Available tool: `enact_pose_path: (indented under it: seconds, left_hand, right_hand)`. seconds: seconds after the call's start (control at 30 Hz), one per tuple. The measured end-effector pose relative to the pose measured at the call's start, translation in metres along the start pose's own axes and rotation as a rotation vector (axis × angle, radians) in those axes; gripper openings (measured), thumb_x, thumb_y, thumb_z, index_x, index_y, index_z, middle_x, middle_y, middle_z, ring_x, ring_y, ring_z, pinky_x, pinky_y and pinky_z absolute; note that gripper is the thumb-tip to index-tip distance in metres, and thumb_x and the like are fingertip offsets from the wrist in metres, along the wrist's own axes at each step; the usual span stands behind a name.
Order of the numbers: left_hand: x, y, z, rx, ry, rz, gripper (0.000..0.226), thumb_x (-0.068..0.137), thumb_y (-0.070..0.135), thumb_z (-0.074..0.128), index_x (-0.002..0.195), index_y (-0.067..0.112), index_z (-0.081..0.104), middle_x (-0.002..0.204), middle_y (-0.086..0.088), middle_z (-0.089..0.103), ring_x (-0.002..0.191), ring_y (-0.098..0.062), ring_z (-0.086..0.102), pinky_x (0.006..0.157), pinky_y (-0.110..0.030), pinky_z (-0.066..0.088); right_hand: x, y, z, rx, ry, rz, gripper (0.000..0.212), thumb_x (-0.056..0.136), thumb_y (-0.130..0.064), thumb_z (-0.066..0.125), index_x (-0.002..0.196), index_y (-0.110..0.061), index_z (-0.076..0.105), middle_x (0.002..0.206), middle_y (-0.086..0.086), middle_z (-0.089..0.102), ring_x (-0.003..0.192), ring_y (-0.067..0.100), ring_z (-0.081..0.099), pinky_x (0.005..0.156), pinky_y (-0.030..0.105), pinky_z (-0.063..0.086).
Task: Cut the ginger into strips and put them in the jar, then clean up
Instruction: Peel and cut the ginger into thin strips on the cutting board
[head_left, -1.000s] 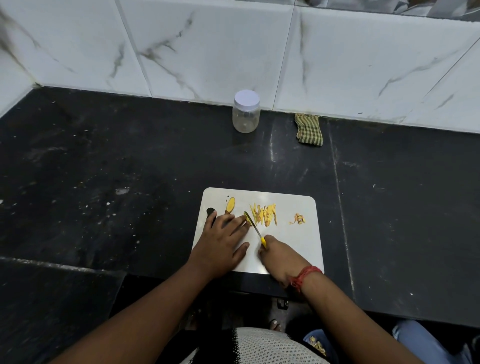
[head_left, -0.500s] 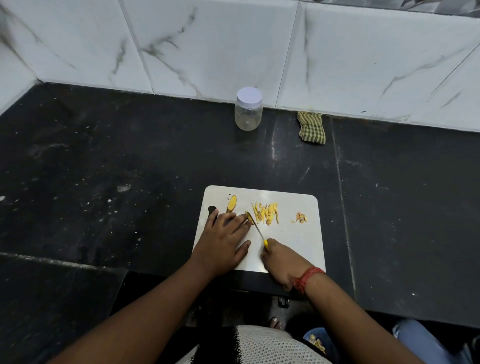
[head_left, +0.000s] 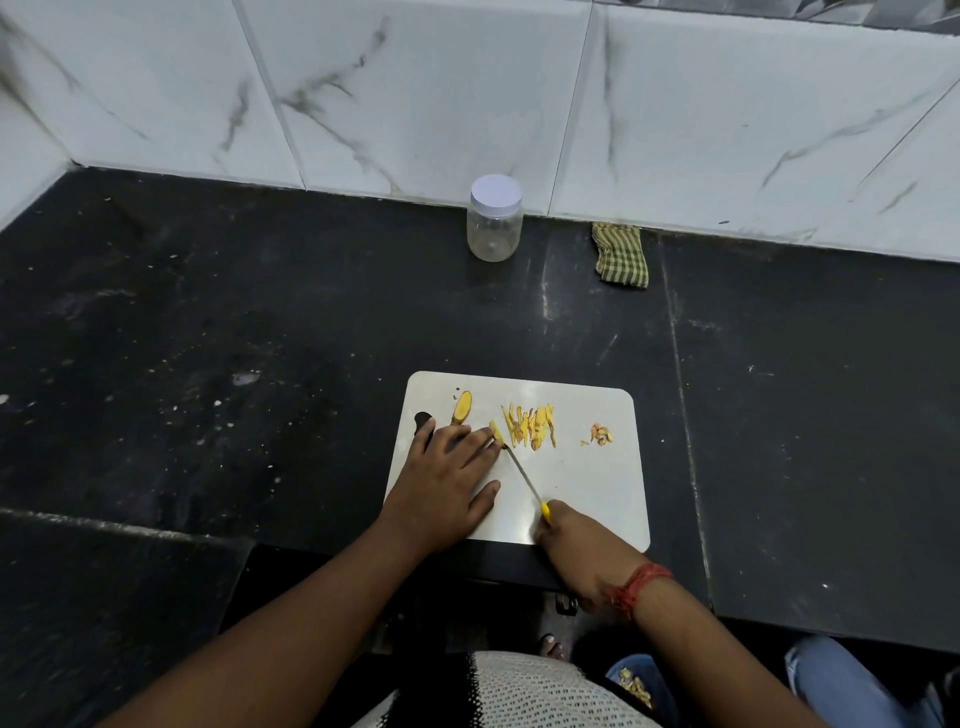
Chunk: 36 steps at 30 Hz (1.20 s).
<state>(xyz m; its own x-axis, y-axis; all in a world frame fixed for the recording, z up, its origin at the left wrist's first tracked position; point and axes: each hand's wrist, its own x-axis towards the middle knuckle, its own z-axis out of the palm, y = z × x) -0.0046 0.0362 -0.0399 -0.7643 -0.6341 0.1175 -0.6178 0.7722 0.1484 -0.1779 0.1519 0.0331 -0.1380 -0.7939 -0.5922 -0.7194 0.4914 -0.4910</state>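
Left hand lies flat on the board, fingers extended, pinning a ginger piece at its fingertips, evidently to steady it against the blade. Right hand is curled around the knife, tip at that piece. Cut strips sit just beside. Jar stands lidded, well apart.

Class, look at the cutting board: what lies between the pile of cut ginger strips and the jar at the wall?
In the head view, only board edge and bare black counter lie between the strips and the jar.
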Motion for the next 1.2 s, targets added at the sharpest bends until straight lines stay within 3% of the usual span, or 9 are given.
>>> enact_pose_path:
  seconds: [0.27, 0.4, 0.5, 0.9, 1.07, 1.2]
  left_hand:
    - [-0.001, 0.0, 0.0, -0.017, 0.009, 0.009, 0.051, 0.101, 0.051, 0.041, 0.141, 0.024, 0.057, 0.149, 0.002, 0.051, 0.134, -0.023, 0.046, 0.119, -0.056, 0.028]
    - [-0.001, 0.0, 0.0, -0.019, 0.013, 0.005, 0.05, 0.1, 0.051, 0.042, 0.14, 0.024, 0.057, 0.148, 0.002, 0.052, 0.134, -0.023, 0.047, 0.119, -0.057, 0.029]
    - [-0.001, 0.0, 0.0, -0.022, 0.03, 0.011, 0.05, 0.1, 0.05, 0.044, 0.139, 0.023, 0.058, 0.147, 0.001, 0.053, 0.132, -0.024, 0.048, 0.117, -0.057, 0.03]
    - [-0.001, -0.002, 0.001, -0.029, 0.019, 0.006, 0.05, 0.1, 0.05, 0.043, 0.141, 0.025, 0.056, 0.149, 0.003, 0.051, 0.134, -0.024, 0.046, 0.12, -0.056, 0.027]
    - [-0.002, -0.003, 0.001, -0.052, 0.016, 0.004, 0.051, 0.101, 0.049, 0.044, 0.144, 0.025, 0.053, 0.151, 0.004, 0.05, 0.136, -0.022, 0.045, 0.121, -0.054, 0.025]
    - [-0.001, -0.002, 0.001, -0.067, 0.0, -0.012, 0.053, 0.101, 0.05, 0.045, 0.146, 0.025, 0.051, 0.152, 0.005, 0.049, 0.137, -0.02, 0.044, 0.122, -0.053, 0.023]
  right_hand:
    - [-0.006, 0.006, 0.003, 0.058, 0.025, 0.007, 0.017, 0.1, -0.016, 0.037, 0.111, -0.011, 0.049, 0.113, 0.011, 0.062, 0.101, 0.024, 0.058, 0.084, 0.027, 0.041]
    - [-0.005, -0.003, 0.001, 0.106, 0.08, -0.035, 0.009, 0.102, -0.019, 0.037, 0.102, -0.012, 0.043, 0.094, 0.009, 0.059, 0.084, 0.022, 0.055, 0.071, 0.028, 0.039]
    - [0.001, -0.008, 0.001, 0.095, 0.074, -0.051, 0.009, 0.102, -0.022, 0.038, 0.096, -0.016, 0.039, 0.088, 0.005, 0.055, 0.079, 0.021, 0.051, 0.069, 0.028, 0.037]
    - [0.009, -0.01, -0.005, 0.124, 0.057, -0.02, 0.011, 0.102, -0.024, 0.04, 0.098, -0.014, 0.043, 0.093, 0.007, 0.057, 0.083, 0.022, 0.052, 0.072, 0.028, 0.037]
    - [0.013, -0.016, -0.004, 0.137, 0.043, -0.019, 0.016, 0.101, -0.025, 0.041, 0.105, -0.011, 0.048, 0.104, 0.014, 0.063, 0.093, 0.027, 0.059, 0.077, 0.031, 0.043]
    - [0.017, -0.019, -0.006, 0.124, 0.02, -0.011, 0.019, 0.101, -0.024, 0.04, 0.11, -0.01, 0.049, 0.108, 0.013, 0.063, 0.095, 0.026, 0.057, 0.074, 0.029, 0.038]
